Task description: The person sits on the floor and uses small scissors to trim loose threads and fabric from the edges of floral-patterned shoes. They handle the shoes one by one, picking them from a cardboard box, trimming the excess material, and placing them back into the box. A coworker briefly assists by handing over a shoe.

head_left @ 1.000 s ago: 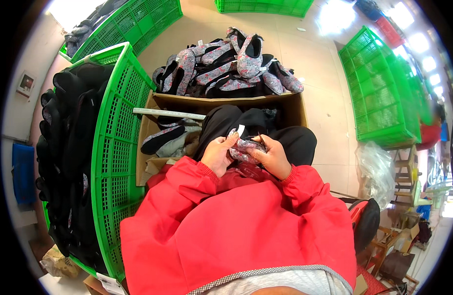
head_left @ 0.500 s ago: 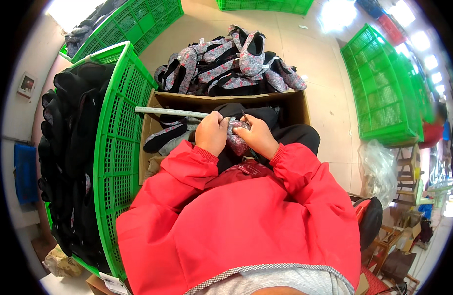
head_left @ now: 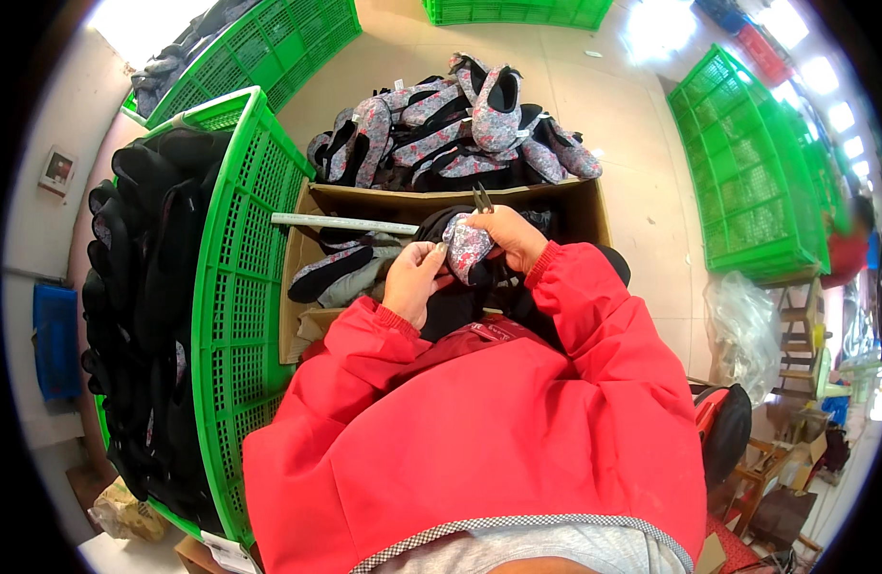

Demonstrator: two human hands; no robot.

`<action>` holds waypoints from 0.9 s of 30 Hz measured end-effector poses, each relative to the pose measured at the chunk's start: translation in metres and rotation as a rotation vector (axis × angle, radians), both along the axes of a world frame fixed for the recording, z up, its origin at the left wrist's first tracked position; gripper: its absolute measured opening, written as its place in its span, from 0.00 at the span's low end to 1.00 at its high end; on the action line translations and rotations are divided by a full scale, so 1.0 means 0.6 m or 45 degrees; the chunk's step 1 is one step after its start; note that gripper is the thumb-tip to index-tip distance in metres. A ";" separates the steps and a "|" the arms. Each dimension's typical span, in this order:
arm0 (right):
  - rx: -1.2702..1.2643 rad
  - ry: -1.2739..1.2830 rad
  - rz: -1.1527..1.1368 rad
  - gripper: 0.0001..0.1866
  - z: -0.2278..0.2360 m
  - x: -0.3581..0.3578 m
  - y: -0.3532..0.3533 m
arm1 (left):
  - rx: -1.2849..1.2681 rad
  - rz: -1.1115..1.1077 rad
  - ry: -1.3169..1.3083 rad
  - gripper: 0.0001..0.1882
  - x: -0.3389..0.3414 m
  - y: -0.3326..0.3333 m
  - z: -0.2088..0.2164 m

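Note:
Over an open cardboard box (head_left: 403, 198), a floral grey-and-red fabric shoe (head_left: 468, 247) is in my right hand (head_left: 514, 236), whose thumb lies on top of it. A small pair of dark thread snips (head_left: 482, 200) sticks up from that same hand, its two pointed blades apart and away from the shoe. My left hand (head_left: 414, 279) is closed in a pinch at the shoe's left edge; what lies between its fingertips is too small to make out. More black and floral shoes (head_left: 336, 272) lie in the box's left side, below a pale rod (head_left: 341, 223).
Beyond the box is a heap of floral shoes (head_left: 441, 134). A tall green crate (head_left: 238, 230) full of black shoes (head_left: 149, 277) stands close on my left. Stacked green crates (head_left: 747, 172) and a clear plastic bag (head_left: 744, 330) are at the right.
My right hand has moved up a little with the shoe, and the snips' blades now point upward. My left hand has dropped slightly and turned, pinching by the shoe's edge.

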State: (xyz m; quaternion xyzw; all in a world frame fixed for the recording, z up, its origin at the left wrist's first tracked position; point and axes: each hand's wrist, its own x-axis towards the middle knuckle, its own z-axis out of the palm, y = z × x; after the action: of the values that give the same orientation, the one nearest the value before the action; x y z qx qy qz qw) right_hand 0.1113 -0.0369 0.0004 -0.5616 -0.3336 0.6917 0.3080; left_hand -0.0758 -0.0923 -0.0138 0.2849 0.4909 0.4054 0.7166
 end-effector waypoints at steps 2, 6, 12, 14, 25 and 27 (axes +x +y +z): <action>-0.018 0.007 -0.007 0.07 -0.007 0.000 0.001 | 0.044 0.016 -0.071 0.06 -0.002 -0.007 -0.029; 0.015 0.005 0.001 0.07 -0.009 -0.003 -0.003 | 0.139 0.096 -0.006 0.05 0.010 -0.017 -0.043; 0.053 0.011 -0.003 0.07 -0.015 -0.005 -0.008 | 0.339 0.161 0.482 0.06 0.017 -0.021 -0.059; 0.036 -0.047 -0.022 0.07 -0.002 -0.008 -0.010 | 0.332 0.163 0.440 0.06 0.016 -0.019 -0.058; -0.086 0.114 -0.025 0.17 0.056 -0.023 0.000 | -0.009 0.147 -0.019 0.07 0.008 0.010 -0.013; -0.072 0.144 -0.015 0.21 0.054 -0.020 0.001 | -0.036 0.116 -0.040 0.06 0.005 0.018 -0.012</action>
State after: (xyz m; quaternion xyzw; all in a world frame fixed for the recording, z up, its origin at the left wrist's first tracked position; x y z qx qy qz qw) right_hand 0.0993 -0.0363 0.0325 -0.5319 -0.2925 0.7299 0.3144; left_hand -0.0726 -0.0817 -0.0207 0.2457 0.4979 0.4351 0.7088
